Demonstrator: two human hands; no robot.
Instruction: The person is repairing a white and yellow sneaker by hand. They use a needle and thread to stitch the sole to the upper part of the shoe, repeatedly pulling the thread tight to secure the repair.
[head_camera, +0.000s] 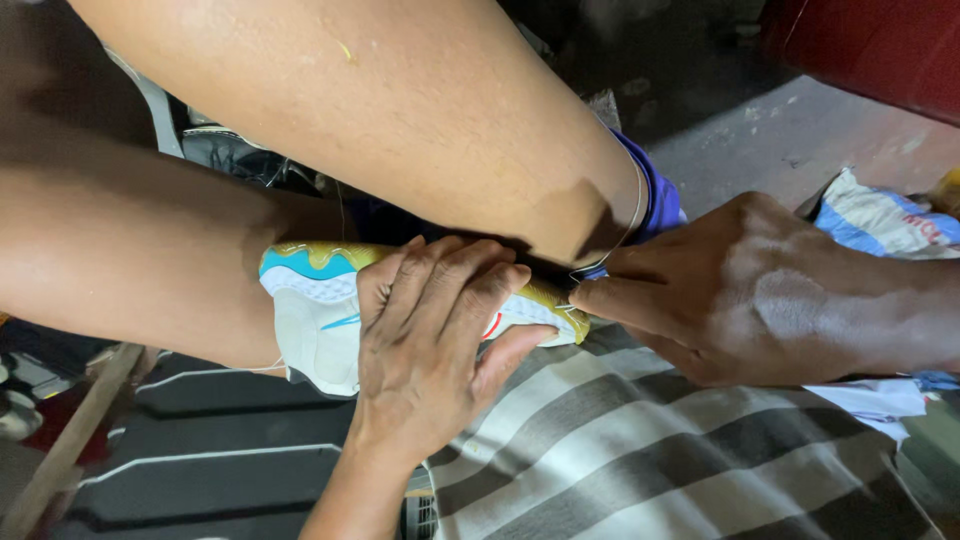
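Observation:
A white sneaker with a yellow and teal sole lies on its side, wedged between my bare legs. My left hand is wrapped over its middle and presses it down. My right hand comes in from the right, its fingertips pinched together at the yellow sole edge at the shoe's end. A thin pale thread curves up from those fingertips along my knee. If a needle is there, the fingers hide it.
A grey and white striped cloth lies under the hands. A black ribbed mat is at the lower left, with a wooden stick beside it. A blue and white sack and a red object are at the right.

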